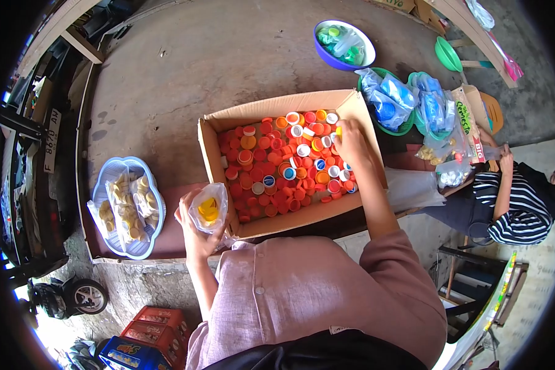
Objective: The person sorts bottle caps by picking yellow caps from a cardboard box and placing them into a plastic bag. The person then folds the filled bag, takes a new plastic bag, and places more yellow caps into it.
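A cardboard box (pixel 283 102) full of loose bottle caps (pixel 274 166), mostly red and orange with some white and blue, lies in front of me. My left hand (pixel 198 223) grips a clear plastic bag (pixel 223 196) just outside the box's near left corner. Yellow bottle caps (pixel 208 209) show in the bag's mouth. Inside the box, near its right wall, my right hand (pixel 351 145) has its fingers closed on a yellow bottle cap (pixel 338 131).
A light blue basket (pixel 156 237) of bagged caps stands to the left. A purple-rimmed bowl (pixel 319 50) and green baskets (pixel 396 131) with bags sit at the upper right. Another person (pixel 512 203) in a striped top works on the right beside a clear bag (pixel 413 188).
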Action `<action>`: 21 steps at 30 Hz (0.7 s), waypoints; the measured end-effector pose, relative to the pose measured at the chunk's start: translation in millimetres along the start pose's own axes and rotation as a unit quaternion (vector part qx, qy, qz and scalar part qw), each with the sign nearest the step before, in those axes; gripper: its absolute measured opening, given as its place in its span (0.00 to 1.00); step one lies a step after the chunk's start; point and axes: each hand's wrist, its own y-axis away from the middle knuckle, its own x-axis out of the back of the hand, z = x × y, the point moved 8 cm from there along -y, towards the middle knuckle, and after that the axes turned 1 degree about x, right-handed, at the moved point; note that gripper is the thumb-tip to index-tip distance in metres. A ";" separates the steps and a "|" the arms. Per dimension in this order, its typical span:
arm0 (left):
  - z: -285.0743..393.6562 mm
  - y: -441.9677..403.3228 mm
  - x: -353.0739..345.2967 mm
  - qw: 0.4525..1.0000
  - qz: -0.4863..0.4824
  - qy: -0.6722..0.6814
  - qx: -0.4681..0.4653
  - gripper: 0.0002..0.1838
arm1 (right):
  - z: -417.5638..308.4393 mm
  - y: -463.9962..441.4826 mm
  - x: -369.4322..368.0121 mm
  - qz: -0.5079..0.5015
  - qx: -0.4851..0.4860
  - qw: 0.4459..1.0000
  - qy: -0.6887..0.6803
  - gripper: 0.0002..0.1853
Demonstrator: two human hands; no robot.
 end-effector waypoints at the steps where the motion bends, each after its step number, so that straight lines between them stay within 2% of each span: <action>1: -0.1 0.1 0.4 1.000 -0.005 0.003 0.003 0.38 | -15.5 2.1 17.5 0.111 0.089 0.989 0.046 0.12; 2: -0.1 -0.2 0.0 1.000 -0.010 0.006 0.005 0.37 | -17.8 1.2 19.0 0.109 0.089 0.989 0.046 0.12; 4: 0.1 -1.3 -0.3 1.000 -0.011 0.008 0.004 0.37 | -6.9 -0.4 24.4 0.123 -0.006 0.970 -0.207 0.07; 5: 0.3 -1.6 -0.1 1.000 -0.011 0.008 0.003 0.37 | -0.3 0.6 15.8 0.116 -0.070 0.933 -0.334 0.06; 6: 0.2 -1.4 0.1 1.000 -0.011 0.007 0.002 0.37 | 1.2 5.7 -4.4 0.042 -0.162 0.842 -0.512 0.07; 7: 0.2 -0.8 0.2 1.000 -0.011 0.008 0.003 0.37 | -26.3 8.9 3.5 0.063 -0.121 0.825 -0.549 0.09; 8: 0.5 -1.1 -0.2 1.000 -0.011 0.009 0.004 0.37 | -63.7 17.7 12.7 0.039 -0.105 0.808 -0.579 0.10; 9: 1.5 -1.6 -0.6 1.000 -0.011 0.009 0.003 0.37 | -97.7 22.4 13.4 0.032 -0.028 0.813 -0.581 0.12; 10: 2.7 -1.9 -0.9 1.000 -0.010 0.007 0.001 0.37 | -147.3 33.1 41.4 0.051 0.039 0.847 -0.527 0.10; 11: 3.8 -2.2 -1.2 1.000 -0.011 0.005 -0.001 0.37 | -182.2 44.8 35.2 0.011 0.104 0.821 -0.561 0.09; 12: 4.1 -2.4 -1.6 1.000 -0.013 0.005 -0.004 0.37 | -211.1 56.5 31.9 0.023 0.211 0.852 -0.479 0.11; 14: 3.9 -1.8 -1.0 1.000 -0.008 0.005 -0.020 0.39 | -261.2 81.4 25.2 -0.062 0.313 0.852 -0.415 0.17; 16: -9.7 2.6 -6.4 0.999 0.005 -0.031 -0.022 0.39 | -285.8 102.5 15.0 -0.067 0.364 0.868 -0.330 0.26; 17: -15.9 2.0 -5.9 0.999 -0.002 0.025 0.048 0.40 | -289.6 110.7 9.6 -0.050 0.372 0.874 -0.309 0.35; 18: -7.4 1.8 -0.6 0.997 0.007 0.042 0.056 0.40 | -289.6 122.6 -2.4 -0.113 0.400 0.876 -0.243 0.39; 20: -5.8 0.6 0.1 0.999 -0.005 0.037 0.001 0.40 | -281.2 124.8 7.8 -0.070 0.408 0.869 -0.273 0.37; 21: -4.6 0.9 -0.2 0.999 -0.005 0.038 0.002 0.40 | -272.2 120.8 15.2 -0.065 0.424 0.847 -0.316 0.34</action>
